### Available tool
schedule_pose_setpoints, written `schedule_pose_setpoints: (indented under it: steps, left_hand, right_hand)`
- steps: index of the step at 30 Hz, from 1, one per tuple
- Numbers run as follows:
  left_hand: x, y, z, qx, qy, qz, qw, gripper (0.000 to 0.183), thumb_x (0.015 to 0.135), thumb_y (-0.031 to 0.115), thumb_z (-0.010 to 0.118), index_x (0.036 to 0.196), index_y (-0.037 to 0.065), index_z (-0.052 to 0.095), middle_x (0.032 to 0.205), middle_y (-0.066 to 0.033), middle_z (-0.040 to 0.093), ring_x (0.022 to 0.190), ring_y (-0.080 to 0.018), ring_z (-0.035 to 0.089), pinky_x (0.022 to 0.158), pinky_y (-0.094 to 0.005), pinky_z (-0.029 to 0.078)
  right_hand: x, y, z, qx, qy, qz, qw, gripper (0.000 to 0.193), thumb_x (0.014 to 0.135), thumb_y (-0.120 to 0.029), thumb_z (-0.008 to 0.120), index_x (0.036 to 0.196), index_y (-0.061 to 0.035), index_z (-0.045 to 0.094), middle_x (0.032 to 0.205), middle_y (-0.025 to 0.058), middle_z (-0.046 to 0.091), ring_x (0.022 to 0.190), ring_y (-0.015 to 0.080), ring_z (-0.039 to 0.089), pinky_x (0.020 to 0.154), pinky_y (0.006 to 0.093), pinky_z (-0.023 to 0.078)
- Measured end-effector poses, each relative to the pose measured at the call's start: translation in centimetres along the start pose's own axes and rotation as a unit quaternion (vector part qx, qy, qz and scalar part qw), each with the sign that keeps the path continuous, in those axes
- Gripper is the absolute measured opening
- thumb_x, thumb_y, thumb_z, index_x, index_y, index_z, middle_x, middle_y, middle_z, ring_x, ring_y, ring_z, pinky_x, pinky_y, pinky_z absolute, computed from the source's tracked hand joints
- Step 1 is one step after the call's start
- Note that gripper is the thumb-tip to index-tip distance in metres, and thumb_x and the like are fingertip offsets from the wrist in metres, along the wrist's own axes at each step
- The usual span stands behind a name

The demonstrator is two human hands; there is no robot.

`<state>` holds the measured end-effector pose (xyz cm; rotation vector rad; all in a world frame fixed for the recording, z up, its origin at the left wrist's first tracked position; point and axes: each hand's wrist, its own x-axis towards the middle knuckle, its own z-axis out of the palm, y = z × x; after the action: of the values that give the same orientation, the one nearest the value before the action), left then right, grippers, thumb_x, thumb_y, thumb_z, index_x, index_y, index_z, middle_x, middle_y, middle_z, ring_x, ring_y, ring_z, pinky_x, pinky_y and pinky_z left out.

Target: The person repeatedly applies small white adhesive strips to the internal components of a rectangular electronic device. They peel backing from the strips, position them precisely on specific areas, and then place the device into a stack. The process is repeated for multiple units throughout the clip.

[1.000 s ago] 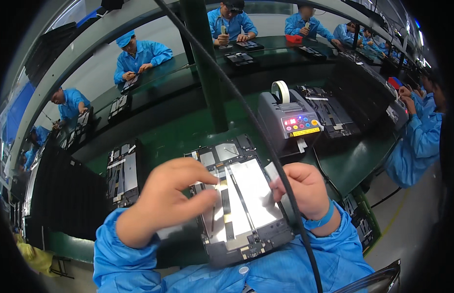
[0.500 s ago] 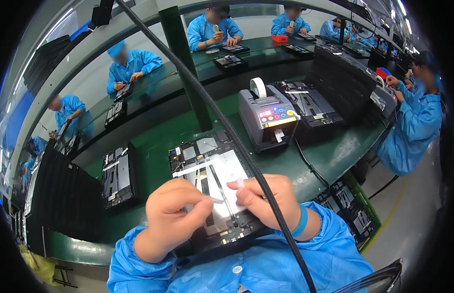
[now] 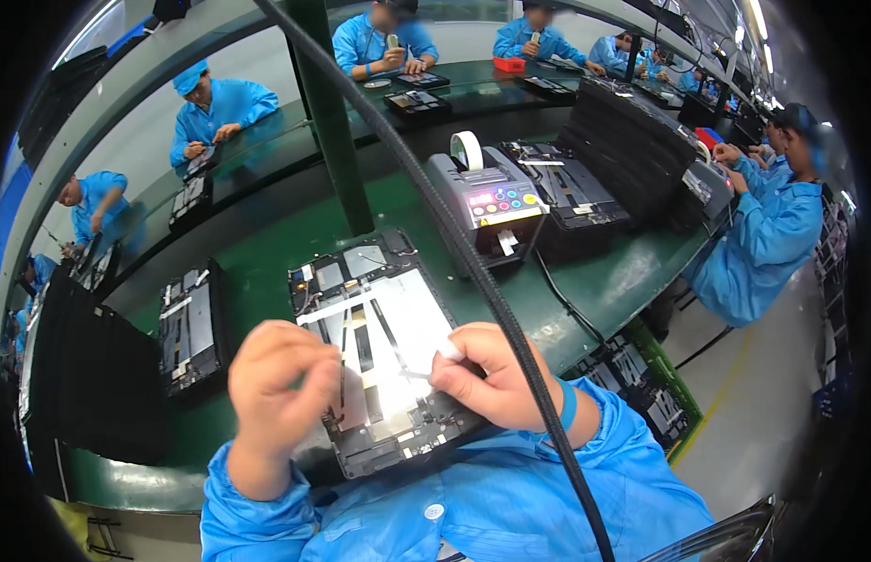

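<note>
An opened tablet-like device lies in front of me, its silver plates, dark flat cables and black frame exposed. My right hand pinches a small whitish piece of tape between thumb and forefinger over the device's right side. A thin pale strip reaches left from those fingertips, its end hard to make out. My left hand hovers by the device's left edge, slightly blurred. Its fingers are loosely curled, thumb and forefinger a little apart, with nothing visible between them.
A grey tape dispenser with a white roll stands beyond the device. Another opened device lies left, beside a black stack; more stand right. A black cable crosses the view. A green crate sits lower right. Co-workers sit around.
My left hand has drawn away from my right hand, leftward to the device's edge, and its pinch has loosened. My right hand still holds the tape. The whole view has shifted slightly.
</note>
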<state>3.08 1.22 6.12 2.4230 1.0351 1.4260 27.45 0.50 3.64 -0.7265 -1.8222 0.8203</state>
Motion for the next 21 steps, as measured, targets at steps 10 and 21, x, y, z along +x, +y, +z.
schedule_pose_setpoints:
  steps: [10,21]
  left_hand:
    - [-1.2,-6.0,-0.5,0.089,0.078,-0.016,0.993,0.003,0.073,0.000,0.064,0.076,-0.001,0.063,0.078,-0.0105,0.060,0.081,-0.0265,0.057,0.074,-0.0358,0.046]
    - [-2.9,-8.9,0.0,0.131,0.105,-0.024,0.985,0.017,0.069,0.007,0.067,0.085,0.003,0.066,0.087,-0.0099,0.061,0.085,-0.0293,0.056,0.077,-0.0396,0.045]
  right_hand:
    - [0.2,1.0,-0.9,0.341,0.002,0.161,0.926,0.025,0.089,-0.002,0.059,0.110,-0.0043,0.046,0.089,0.0053,0.059,0.080,0.0113,0.059,0.073,0.0266,0.048]
    - [11.3,1.7,1.7,-0.083,-0.157,0.034,0.984,0.048,0.076,0.000,0.066,0.119,-0.0031,0.044,0.091,0.0052,0.061,0.075,0.0121,0.057,0.066,0.0267,0.047]
